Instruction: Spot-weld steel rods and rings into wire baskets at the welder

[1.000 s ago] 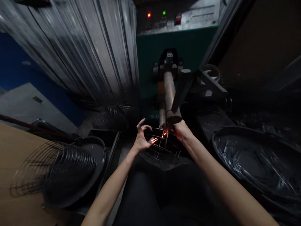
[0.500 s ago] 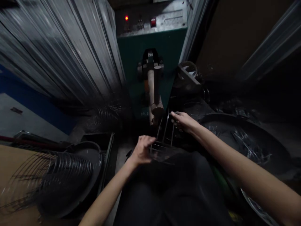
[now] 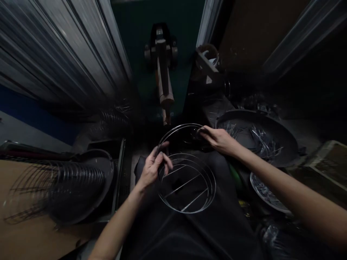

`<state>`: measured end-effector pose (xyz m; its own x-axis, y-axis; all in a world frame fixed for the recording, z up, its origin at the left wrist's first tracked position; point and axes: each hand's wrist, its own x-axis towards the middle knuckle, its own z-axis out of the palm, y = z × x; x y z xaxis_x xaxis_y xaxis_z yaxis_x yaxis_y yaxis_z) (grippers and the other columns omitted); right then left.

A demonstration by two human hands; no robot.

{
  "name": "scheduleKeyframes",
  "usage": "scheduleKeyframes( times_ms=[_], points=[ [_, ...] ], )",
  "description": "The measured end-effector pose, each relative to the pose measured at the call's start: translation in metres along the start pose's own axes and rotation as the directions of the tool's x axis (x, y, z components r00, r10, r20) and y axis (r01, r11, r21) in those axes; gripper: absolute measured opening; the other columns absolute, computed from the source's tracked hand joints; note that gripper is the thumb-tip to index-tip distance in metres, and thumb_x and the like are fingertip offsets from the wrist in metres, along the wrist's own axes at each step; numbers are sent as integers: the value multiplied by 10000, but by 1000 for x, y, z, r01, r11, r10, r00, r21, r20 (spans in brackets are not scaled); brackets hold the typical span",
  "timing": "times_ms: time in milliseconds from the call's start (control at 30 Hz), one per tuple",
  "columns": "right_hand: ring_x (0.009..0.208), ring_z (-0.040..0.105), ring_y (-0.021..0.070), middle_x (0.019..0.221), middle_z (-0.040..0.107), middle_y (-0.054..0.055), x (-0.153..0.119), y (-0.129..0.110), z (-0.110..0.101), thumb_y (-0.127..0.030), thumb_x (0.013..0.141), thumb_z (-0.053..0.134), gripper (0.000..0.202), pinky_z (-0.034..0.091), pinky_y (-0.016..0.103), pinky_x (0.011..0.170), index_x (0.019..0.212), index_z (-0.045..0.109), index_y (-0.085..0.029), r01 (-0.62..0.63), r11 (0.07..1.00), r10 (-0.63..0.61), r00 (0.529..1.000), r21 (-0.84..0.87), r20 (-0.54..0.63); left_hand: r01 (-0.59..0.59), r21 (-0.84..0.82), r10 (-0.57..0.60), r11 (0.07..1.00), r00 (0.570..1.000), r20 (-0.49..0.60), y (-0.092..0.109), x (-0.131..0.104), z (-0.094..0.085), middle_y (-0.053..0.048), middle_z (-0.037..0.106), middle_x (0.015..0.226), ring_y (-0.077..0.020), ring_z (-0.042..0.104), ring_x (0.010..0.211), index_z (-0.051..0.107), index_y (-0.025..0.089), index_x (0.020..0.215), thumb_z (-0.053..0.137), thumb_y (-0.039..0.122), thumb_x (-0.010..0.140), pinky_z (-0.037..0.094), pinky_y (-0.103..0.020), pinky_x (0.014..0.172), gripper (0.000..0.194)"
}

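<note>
A round wire frame [image 3: 189, 211] with several hoops and thin cross wires is over my dark-clothed lap. My right hand [image 3: 217, 138] pinches the top right of its upper hoop. At the hoop's left side is my left hand [image 3: 155, 165], with thumb and fingers curled around the wire. The lower hoops and cross wires hang below both hands. Just beyond the frame, the machine's pale cylindrical electrode arm [image 3: 166, 88] points down toward me from the green machine body [image 3: 135, 47].
At left, a dark basin [image 3: 111, 166] bears a row of wire rings [image 3: 81, 177]. A wide dark pan [image 3: 287, 137] with short wires stands at right, above a smaller bowl [image 3: 253, 184] of metal pieces. Corrugated metal [image 3: 62, 43] lines the upper left.
The wire frame has tilted so its round hoops show. My left hand has moved left and closed on the hoop. The view has shifted, putting the machine higher and its red light out of sight.
</note>
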<state>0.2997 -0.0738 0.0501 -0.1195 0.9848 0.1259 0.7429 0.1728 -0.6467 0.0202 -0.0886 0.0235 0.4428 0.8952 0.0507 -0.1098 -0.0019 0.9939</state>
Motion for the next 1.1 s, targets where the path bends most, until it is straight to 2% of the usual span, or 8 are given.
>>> scheduleKeyframes(
  times_ms=[100, 233, 467, 667, 833, 967, 1033, 1100],
  points=[
    [911, 623, 210, 999, 681, 45, 36, 18, 45, -247, 872, 476, 209, 453, 325, 827, 995, 643, -217, -26, 998, 25, 999, 57, 29, 164, -153, -166, 975, 986, -1, -4, -14, 38, 46, 460, 555, -44, 324, 422, 509, 156, 1228, 457, 459, 891, 251, -156, 406, 456],
    [951, 606, 199, 1046, 662, 62, 66, 10, 82, -188, 889, 455, 294, 438, 304, 855, 1120, 635, -213, 61, 996, -56, 996, -63, 73, 229, -214, -240, 950, 971, -23, -13, -14, 65, 50, 446, 561, -43, 313, 431, 515, 164, 1215, 477, 488, 874, 232, -158, 404, 472],
    [883, 634, 290, 1024, 667, 146, 73, -15, 85, -349, 954, 332, 408, 461, 354, 736, 1272, 537, -193, -56, 955, 96, 987, -292, 126, 159, -252, -201, 954, 968, -148, -12, -3, 46, 53, 413, 569, -48, 308, 459, 561, 166, 1140, 472, 508, 869, 248, -171, 438, 445],
    [1002, 604, 280, 1148, 632, 130, 67, 5, 87, -295, 966, 307, 429, 440, 367, 857, 1341, 467, -162, -64, 989, 82, 987, -131, 137, 299, -297, -274, 907, 954, 122, 1, 6, 34, -10, 571, 701, -76, 491, 588, 597, 155, 1160, 554, 451, 836, 382, -204, 584, 441],
    [937, 626, 301, 1076, 654, 158, 72, -5, 87, -331, 962, 335, 442, 457, 383, 795, 1363, 449, -184, -78, 975, 121, 971, -207, 208, 356, -373, -338, 857, 934, 117, -5, 19, 17, -10, 566, 722, -48, 496, 573, 692, 128, 956, 664, 407, 763, 362, -179, 549, 340],
    [947, 613, 321, 1077, 640, 187, 50, -12, 75, -283, 932, 419, 464, 447, 427, 819, 1371, 427, -135, -76, 933, 125, 985, -353, 116, 351, -274, -332, 896, 936, 113, -9, 26, 7, 25, 515, 601, -42, 464, 519, 696, 104, 938, 715, 388, 712, 358, -186, 530, 363],
    [948, 613, 286, 1064, 649, 152, 26, -20, 66, -271, 929, 413, 396, 445, 396, 843, 1286, 522, -138, -66, 964, 92, 992, -259, 91, 362, -233, -348, 902, 932, 102, -6, 30, 6, 20, 533, 587, -51, 482, 523, 693, 88, 917, 738, 373, 684, 379, -197, 545, 371],
    [886, 626, 236, 980, 675, 97, -1, -32, 62, -341, 934, 390, 357, 466, 334, 806, 1128, 630, -160, -71, 997, 69, 975, 1, 210, 373, -201, -362, 906, 928, 93, -3, 35, 6, 3, 565, 601, -61, 509, 534, 688, 75, 880, 756, 356, 658, 394, -201, 550, 365]
  ],
)
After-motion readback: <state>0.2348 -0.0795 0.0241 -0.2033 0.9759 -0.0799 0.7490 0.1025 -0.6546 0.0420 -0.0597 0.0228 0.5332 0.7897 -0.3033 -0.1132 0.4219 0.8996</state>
